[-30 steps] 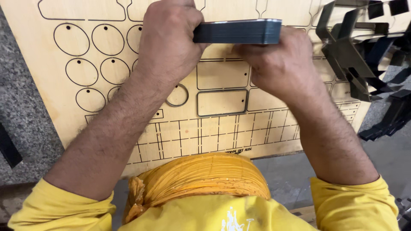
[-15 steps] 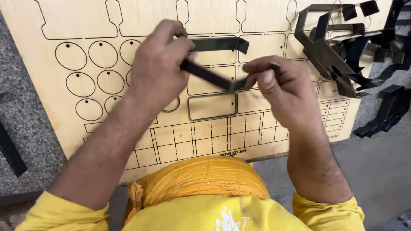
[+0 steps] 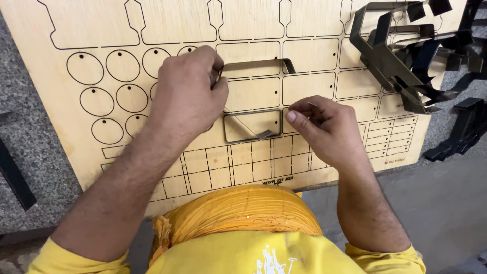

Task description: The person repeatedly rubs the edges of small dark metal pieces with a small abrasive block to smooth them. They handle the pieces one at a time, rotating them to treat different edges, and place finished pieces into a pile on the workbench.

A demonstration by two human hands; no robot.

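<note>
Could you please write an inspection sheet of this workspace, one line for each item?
Surface: plywood board with laser-cut outlines, lying on grey stone.
Job's things: bent dark metal strip, seated along a rectangular slot; a second strip borders the slot below.
Clutter: pile of bent metal strips at the board's upper right corner.
Grippers: left hand pinches the strip's end; right hand rests on the board, fingers curled.
Cables: nothing seen.
Surroundings: grey floor.
</note>
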